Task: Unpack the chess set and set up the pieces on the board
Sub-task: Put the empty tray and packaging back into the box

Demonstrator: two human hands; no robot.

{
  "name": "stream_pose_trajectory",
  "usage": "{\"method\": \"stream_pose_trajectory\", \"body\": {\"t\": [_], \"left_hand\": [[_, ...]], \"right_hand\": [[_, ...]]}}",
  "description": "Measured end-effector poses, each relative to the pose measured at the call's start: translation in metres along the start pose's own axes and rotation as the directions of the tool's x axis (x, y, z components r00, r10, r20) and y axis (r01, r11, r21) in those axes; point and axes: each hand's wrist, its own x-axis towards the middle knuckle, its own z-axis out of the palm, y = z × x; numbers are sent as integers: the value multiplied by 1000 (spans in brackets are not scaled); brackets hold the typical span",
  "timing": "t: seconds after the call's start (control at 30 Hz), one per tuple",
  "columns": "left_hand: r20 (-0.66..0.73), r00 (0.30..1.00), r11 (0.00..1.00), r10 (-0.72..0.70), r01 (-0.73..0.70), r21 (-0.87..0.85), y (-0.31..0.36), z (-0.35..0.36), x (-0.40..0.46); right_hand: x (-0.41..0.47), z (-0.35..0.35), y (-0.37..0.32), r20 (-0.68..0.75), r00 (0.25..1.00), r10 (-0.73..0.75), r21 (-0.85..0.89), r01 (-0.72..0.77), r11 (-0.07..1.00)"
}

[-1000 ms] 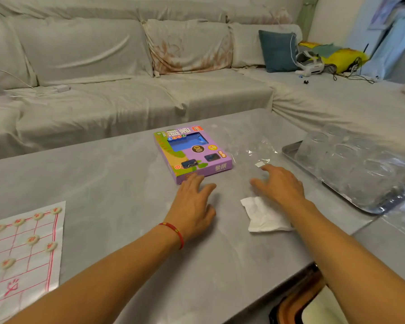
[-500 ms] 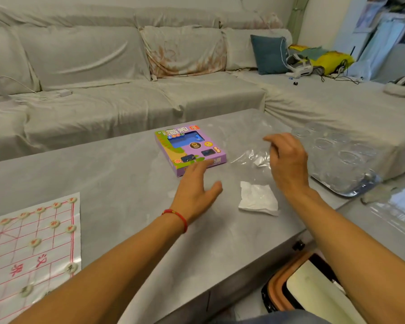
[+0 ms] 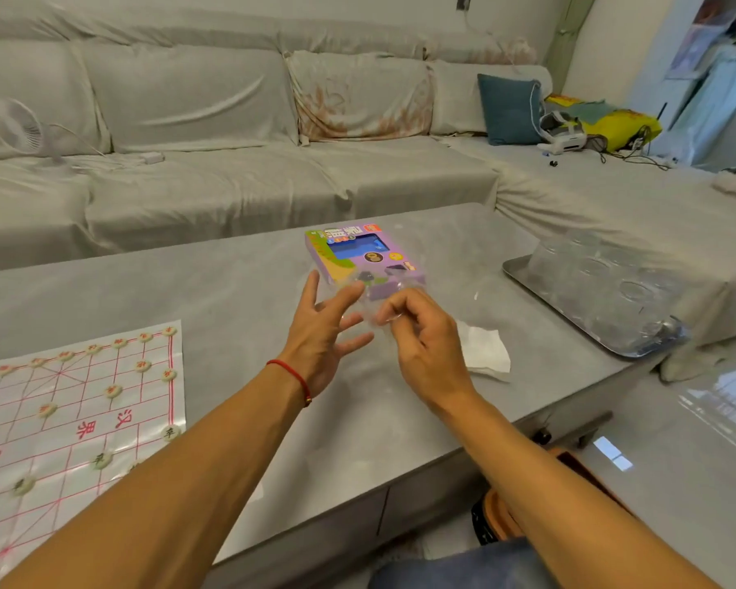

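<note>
Your right hand (image 3: pixel 421 333) pinches a clear plastic wrapper (image 3: pixel 377 299) just in front of the purple chess box (image 3: pixel 360 252); your left hand (image 3: pixel 324 320) is spread beside it. I judge you are clearing packaging; next, put it aside on the desk (image 3: pixel 230 282) and open the box.

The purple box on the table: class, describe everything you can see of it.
The purple box is a flat cardboard pack lying face up on the grey table, far side towards the sofa. Its front shows a blue window, a green and yellow strip, small round pictures and printed characters. It looks closed. Clear plastic wrap pinched by the right hand blurs its near edge.
</note>
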Motion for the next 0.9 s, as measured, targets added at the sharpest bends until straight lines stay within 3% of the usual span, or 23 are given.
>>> {"method": "stream_pose_trajectory", "body": {"t": [0.1,0.17,0.2,0.27,0.3,0.37,0.43,0.5,0.6,0.7,0.8,0.9], "left_hand": [[-79,997,999,12,-16,-49,0,-8,-7],[-167,984,998,58,-54,31,1,-14,-16],[-182,981,995,72,-59,75,1,-18,-20],[-173,981,987,93,-68,148,0,-28,-30],[-162,981,977,108,-75,202,0,-32,-35],[-142,981,938,132,-78,336,2,-38,-42],[-109,983,855,148,-72,514,3,-42,-47],[-108,978,781,179,-74,620,2,-48,-50],[-120,970,786,214,-98,610,-4,-53,-57],[-26,987,898,158,-132,419,-8,-45,-58],[3,992,960,124,-120,252,-16,-35,-51],[-158,958,931,238,-178,318,-20,-31,-43]], "right_hand": [[-12,13,-6,43,998,-53,-32,55,998],[-24,21,0,36,987,-158,-287,161,944],[-29,24,6,8,988,-155,-424,144,894],[-31,27,15,-78,997,25,-508,-61,859],[-31,26,17,-55,985,166,-446,-173,878],[-29,26,23,140,937,320,-122,-305,945],[-30,27,26,274,906,322,112,-362,925],[-30,30,28,225,918,326,115,-357,927],[-33,32,26,205,940,272,142,-304,942],[-32,31,15,313,931,189,268,-277,923],[-33,27,13,397,891,221,201,-319,926],[-37,19,20,290,932,215,-142,-181,973]]}}
